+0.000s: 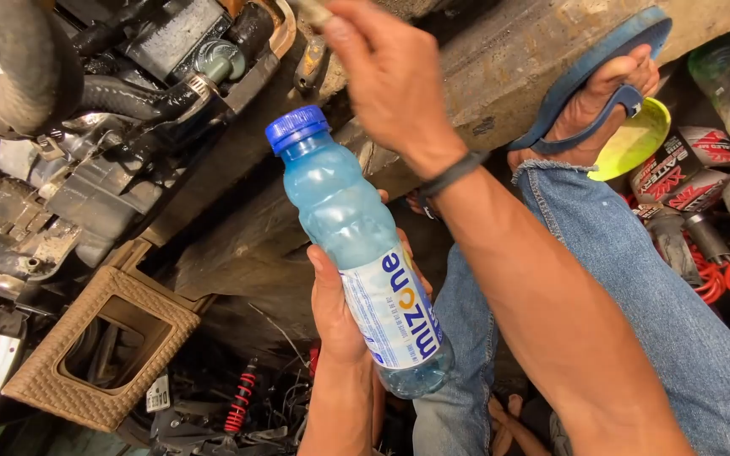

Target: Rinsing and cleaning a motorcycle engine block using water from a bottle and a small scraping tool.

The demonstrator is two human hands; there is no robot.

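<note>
– What is the left hand (340, 312) gripping?
– A capped blue bottle (356, 245), upright before the engine (103, 110).
– And the right hand (390, 76)?
– It's pinching something; the top edge is cutting it off.

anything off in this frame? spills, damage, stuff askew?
No spill or damage shows. The bottle is tilted in the left hand, but its blue cap is on. The right hand is raised above it, pinching something small that I cannot make out.
</note>
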